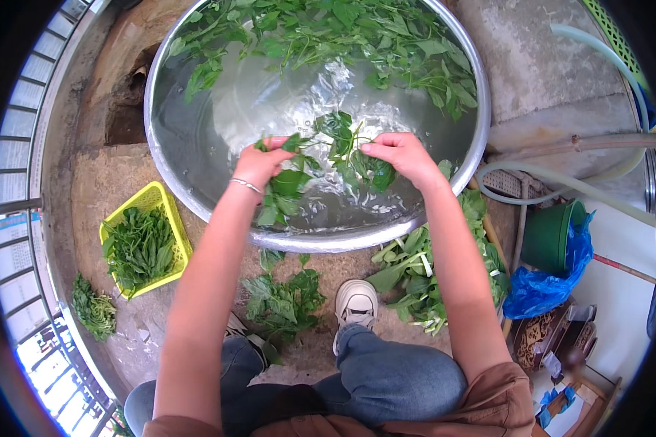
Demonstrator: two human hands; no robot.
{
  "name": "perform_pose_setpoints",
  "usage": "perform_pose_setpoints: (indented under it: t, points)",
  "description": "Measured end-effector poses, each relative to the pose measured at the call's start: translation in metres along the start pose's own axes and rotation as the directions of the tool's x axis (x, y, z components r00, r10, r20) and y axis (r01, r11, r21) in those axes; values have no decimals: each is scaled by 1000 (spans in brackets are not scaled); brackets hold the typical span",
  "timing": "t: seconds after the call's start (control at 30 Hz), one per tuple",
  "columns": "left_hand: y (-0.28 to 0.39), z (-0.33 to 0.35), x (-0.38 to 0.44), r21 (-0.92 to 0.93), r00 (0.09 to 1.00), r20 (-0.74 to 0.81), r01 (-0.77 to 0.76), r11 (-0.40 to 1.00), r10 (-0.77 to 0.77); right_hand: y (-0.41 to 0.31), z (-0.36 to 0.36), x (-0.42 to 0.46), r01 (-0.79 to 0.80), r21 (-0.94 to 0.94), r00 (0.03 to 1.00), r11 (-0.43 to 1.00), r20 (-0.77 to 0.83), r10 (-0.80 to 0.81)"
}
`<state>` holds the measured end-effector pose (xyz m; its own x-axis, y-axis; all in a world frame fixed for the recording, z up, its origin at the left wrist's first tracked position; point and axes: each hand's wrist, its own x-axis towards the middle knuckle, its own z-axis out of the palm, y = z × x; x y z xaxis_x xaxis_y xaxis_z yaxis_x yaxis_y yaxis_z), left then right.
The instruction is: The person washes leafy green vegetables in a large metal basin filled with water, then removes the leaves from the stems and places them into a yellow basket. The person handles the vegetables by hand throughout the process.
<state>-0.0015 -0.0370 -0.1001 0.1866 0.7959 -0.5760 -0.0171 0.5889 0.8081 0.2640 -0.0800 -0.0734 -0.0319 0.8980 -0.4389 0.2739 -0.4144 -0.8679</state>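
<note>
A large round metal basin of water stands in front of me. Leafy green stems float along its far side. Over the near half of the water, my left hand grips a small bunch of leafy greens, its leaves hanging below the fingers. To its right, my right hand pinches a leafy sprig between thumb and fingers. The sprig's leaves spread over the water between both hands; whether they touch the surface I cannot tell.
A yellow plastic basket of greens sits at left, with a small bundle beside it. Loose leaves lie near my shoes. More greens lie at right, near a green bucket, a blue plastic bag and a hose.
</note>
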Motion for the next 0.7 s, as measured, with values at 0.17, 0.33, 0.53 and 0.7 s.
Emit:
perform_pose_setpoints:
  t: [0.17,0.33,0.53,0.7]
  points:
    - [12,-23,0,26,992,-116,48,999,-44,13,-20,1,-58,64,998,996,36,56]
    - [21,-39,-4,42,999,-5,48,998,-47,4,-17,0,40,375,993,926,-118,5]
    - [26,-51,-10,-25,993,54,104,994,-103,-7,-4,-4,-1,550,999,835,-32,22]
    - [22,-64,-7,54,990,79,109,993,-113,-32,31,10,60,35,986,998,152,-64]
